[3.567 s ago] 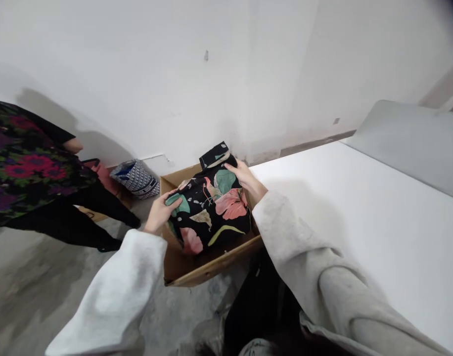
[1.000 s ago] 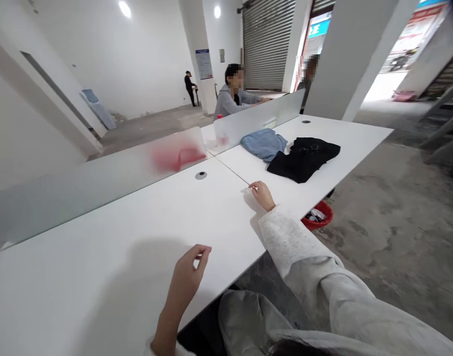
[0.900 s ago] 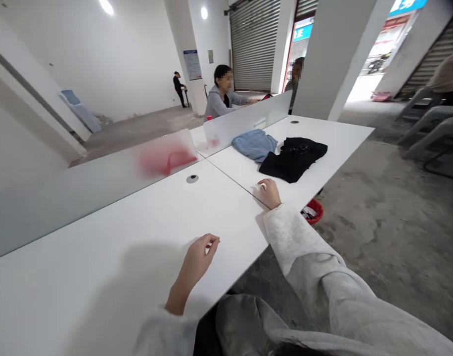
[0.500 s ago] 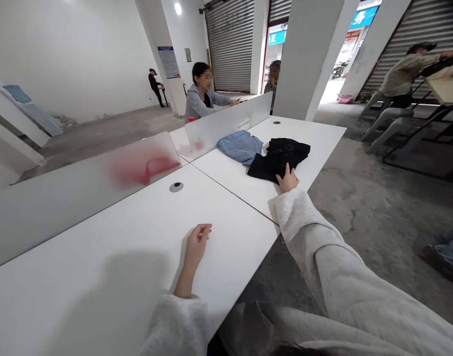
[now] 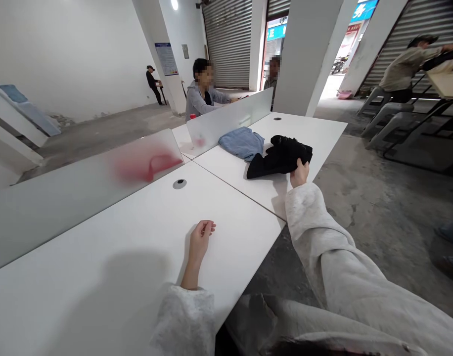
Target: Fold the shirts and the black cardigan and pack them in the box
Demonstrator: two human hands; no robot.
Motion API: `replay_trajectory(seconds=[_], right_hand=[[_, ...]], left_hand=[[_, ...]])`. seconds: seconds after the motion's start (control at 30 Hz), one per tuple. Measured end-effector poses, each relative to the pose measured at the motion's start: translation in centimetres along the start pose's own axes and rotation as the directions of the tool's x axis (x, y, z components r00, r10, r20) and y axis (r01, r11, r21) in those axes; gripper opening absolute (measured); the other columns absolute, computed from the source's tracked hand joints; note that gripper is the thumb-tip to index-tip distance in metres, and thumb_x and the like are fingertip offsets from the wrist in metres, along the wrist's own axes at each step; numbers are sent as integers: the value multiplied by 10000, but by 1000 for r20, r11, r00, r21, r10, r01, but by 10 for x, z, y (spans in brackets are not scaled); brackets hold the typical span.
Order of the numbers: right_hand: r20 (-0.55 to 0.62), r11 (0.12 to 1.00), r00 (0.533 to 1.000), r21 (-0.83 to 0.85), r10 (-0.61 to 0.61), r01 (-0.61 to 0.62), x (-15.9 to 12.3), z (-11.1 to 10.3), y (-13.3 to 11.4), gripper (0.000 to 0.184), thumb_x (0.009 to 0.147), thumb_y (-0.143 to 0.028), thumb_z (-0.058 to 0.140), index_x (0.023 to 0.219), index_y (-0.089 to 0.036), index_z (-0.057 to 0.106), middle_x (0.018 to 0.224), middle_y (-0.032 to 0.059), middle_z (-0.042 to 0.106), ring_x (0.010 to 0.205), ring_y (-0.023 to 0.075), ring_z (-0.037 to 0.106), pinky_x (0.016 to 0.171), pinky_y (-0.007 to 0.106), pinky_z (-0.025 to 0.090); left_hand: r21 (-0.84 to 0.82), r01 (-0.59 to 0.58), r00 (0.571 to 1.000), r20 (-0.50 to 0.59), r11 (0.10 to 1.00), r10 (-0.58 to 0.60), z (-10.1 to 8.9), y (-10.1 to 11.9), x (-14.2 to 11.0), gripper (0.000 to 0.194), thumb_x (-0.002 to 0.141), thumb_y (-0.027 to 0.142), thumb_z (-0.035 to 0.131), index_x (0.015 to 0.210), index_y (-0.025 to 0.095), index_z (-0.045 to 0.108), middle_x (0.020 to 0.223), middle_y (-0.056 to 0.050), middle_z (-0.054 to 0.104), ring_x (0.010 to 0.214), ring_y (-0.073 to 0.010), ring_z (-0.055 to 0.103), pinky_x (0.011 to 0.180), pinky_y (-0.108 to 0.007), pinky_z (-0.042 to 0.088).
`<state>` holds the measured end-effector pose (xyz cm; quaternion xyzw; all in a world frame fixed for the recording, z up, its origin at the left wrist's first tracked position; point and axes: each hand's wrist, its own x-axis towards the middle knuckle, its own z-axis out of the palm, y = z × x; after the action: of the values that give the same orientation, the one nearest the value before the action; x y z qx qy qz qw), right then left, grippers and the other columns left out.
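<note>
At the right grip (image 5: 299, 173) — black garment (image 5: 273, 157), near edge pinched between thumb and fingers, bulk crumpled to the grip's left. Edge probably taken because it lies closest; cloth sags, so the counter (image 5: 230, 170) likely bears most weight. Blue garment (image 5: 242, 142) farther left, beyond the grip. Right arm outstretched, thumb uppermost. Left grip (image 5: 201, 235), nearer the body, fingers half curled, nothing visibly held — whether fully closed, cannot tell.

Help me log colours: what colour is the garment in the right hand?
Black; the garment in the right hand shows best in the head view.
</note>
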<state>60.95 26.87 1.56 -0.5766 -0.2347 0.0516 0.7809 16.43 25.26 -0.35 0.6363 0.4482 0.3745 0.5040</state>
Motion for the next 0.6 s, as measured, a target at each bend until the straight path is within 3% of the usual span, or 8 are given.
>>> replay_trajectory(seconds=[0.1,0.17,0.23,0.3,0.4,0.47,0.6], right_hand=[[106,966,994,258,-3,-25,-5,-1,-33,366,837,-459,492,1138,-250,507,1157,46,597,1070,173,591,873,351,518],[199,960,980,279,-33,-24,-15,-14,-49,396,821,-477,526,1146,-251,518,1162,43,603,1064,186,596,872,359,524],[252,993,968,117,-24,-6,-28,-37,-58,428,807,-476,544,1164,-242,516,1103,49,625,1006,204,614,846,389,535],[268,982,963,-186,6,45,-42,-63,-61,477,779,-430,575,1204,-225,497,1024,60,640,927,227,629,823,443,540],[289,749,957,-627,-31,213,-58,-91,-65,513,768,-343,595,1255,-211,499,1091,120,610,961,291,614,869,538,499],[324,613,943,-731,-78,301,-64,-94,-71,452,812,-318,570,1253,-229,532,1188,152,560,1062,329,573,925,565,456],[425,577,903,-721,-70,384,-69,-66,-83,355,893,-350,548,1225,-223,559,1226,115,552,1099,269,555,928,507,464]], left_hand=[[-15,0,1000,-7,1000,0,-1,0,0,370,814,523,523,876,171,616,896,-85,691,787,-168,633,741,-311,508],[-22,-1,1000,-10,1000,1,-2,0,0,380,820,526,516,887,166,615,899,-90,688,780,-165,630,731,-309,509],[-28,-3,1000,-8,1000,3,-2,0,0,385,826,527,511,899,163,614,902,-92,687,772,-162,628,725,-307,509],[-34,-8,1000,-5,999,8,-2,0,0,384,833,523,504,906,162,612,902,-91,685,766,-159,626,722,-307,509],[-42,-14,1000,-4,999,14,-2,-2,1,375,832,515,505,917,163,604,891,-86,678,754,-154,620,727,-308,507],[-44,-14,1000,-1,999,14,-1,-3,1,370,827,509,510,918,162,598,876,-82,674,740,-150,614,731,-310,507],[-39,-20,1000,11,999,21,0,-4,0,356,819,500,518,909,164,595,858,-72,666,730,-145,610,733,-308,509]])
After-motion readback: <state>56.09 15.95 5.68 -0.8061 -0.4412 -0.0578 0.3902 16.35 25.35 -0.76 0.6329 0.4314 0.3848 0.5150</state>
